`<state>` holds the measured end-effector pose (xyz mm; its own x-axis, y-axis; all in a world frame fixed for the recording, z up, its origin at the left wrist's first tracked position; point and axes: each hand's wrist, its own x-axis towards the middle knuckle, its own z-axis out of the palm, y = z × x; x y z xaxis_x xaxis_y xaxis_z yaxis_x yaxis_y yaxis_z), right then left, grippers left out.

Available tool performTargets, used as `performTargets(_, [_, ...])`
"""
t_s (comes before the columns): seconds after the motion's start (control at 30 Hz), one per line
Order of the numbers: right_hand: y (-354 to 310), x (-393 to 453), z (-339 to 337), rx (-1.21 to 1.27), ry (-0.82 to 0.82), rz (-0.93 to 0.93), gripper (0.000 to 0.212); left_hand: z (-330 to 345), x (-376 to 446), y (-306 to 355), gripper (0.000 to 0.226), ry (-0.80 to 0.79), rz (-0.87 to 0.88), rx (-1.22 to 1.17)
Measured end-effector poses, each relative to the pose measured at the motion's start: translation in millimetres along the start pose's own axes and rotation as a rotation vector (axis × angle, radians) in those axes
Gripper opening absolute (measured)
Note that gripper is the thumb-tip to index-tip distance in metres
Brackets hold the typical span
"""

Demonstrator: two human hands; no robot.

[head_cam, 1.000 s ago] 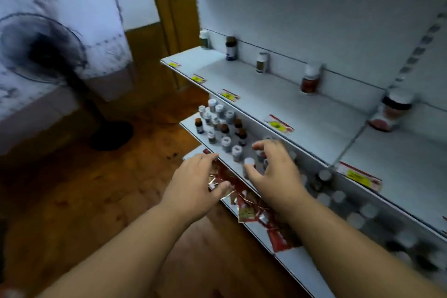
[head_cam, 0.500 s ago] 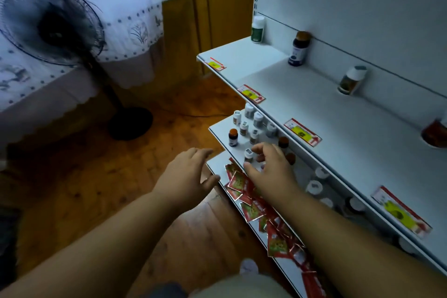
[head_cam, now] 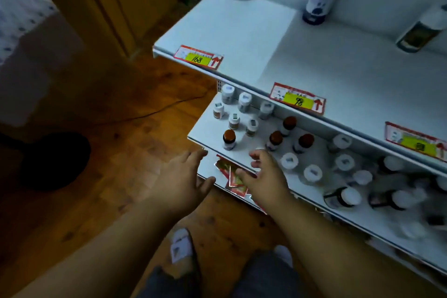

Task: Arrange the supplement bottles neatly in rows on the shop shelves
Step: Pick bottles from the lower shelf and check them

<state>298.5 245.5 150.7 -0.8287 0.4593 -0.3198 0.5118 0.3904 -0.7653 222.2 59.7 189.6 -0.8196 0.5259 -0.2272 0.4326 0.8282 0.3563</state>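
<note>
Far left on the wooden floor [head_cam: 121, 152] sits the dark round base of a fan [head_cam: 54, 159]. Your left hand [head_cam: 182, 180] hovers just off the front corner of the middle shelf [head_cam: 210, 128], fingers loosely spread and holding nothing. Your right hand [head_cam: 264, 176] is at that shelf's front edge, fingers half curled with nothing in them, above the red packets [head_cam: 233, 176] on the shelf below. The supplement bottles [head_cam: 251, 123] stand scattered on the middle shelf, small white-capped ones at the back left, brown-capped ones nearer you, larger white-lidded ones to the right. The upper shelf [head_cam: 314, 63] carries three bottles at its back wall and price tags [head_cam: 297, 100] on its edge
</note>
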Motion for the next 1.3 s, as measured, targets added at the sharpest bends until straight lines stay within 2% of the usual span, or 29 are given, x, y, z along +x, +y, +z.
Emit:
performTargets(0.2, [29.0, 81.3, 80.9, 0.052, 0.089, 0.218, 0.072, 50.8, 70.1, -60.9, 0.06, -0.059, 0.015, -0.019])
performTargets(0.3, [59.5, 140.1, 123.5, 0.126, 0.133, 0.206, 0.092, 87.8, 103.3, -84.2, 0.062, -0.041, 0.029, -0.03])
performTargets(0.37, [81.5, 175.2, 145.8, 0.185, 0.206, 0.186, 0.099, 111.6, 123.0, -96.7, 0.063, -0.027, 0.052, -0.042])
performTargets(0.43, [90.8, 198.2, 160.5, 0.202, 0.255, 0.199, 0.089, 133.4, 140.4, -106.2, 0.065, -0.036, 0.074, -0.039])
performTargets(0.53, [100.3, 215.0, 168.0, 0.201, 0.261, 0.129, 0.053, 158.3, 161.4, -113.2, 0.071, -0.054, 0.098, -0.055])
performTargets(0.63, [93.8, 203.0, 161.2, 0.248, 0.23, 0.115, 0.039, 161.6, 163.5, -115.8, 0.081, -0.078, 0.05, -0.122])
performTargets(0.77, [56.1, 144.7, 126.4, 0.455, 0.176, 0.214, 0.017, 113.7, 128.4, -101.1, 0.101, -0.221, 0.018, -0.292])
performTargets(0.87, [3.2, 77.7, 88.3, 0.61, 0.095, 0.253, 0.014, 43.1, 80.2, -72.7, 0.104, -0.369, 0.017, -0.46])
performTargets(0.93, [-37.7, 32.3, 59.3, 0.679, 0.049, 0.24, 0.017, -5.3, 44.4, -50.9, 0.106, -0.406, 0.029, -0.533])
performTargets(1.1, [-119.5, -55.8, -3.6, 0.632, 0.037, 0.078, 0.018, -96.5, -21.2, -14.9, 0.106, -0.354, 0.151, -0.44])
performTargets(1.3, [-184.2, -112.2, -53.0, 0.618, 0.239, -0.049, 0.049, -173.4, -36.7, 19.2, 0.1, -0.378, 0.438, -0.234])
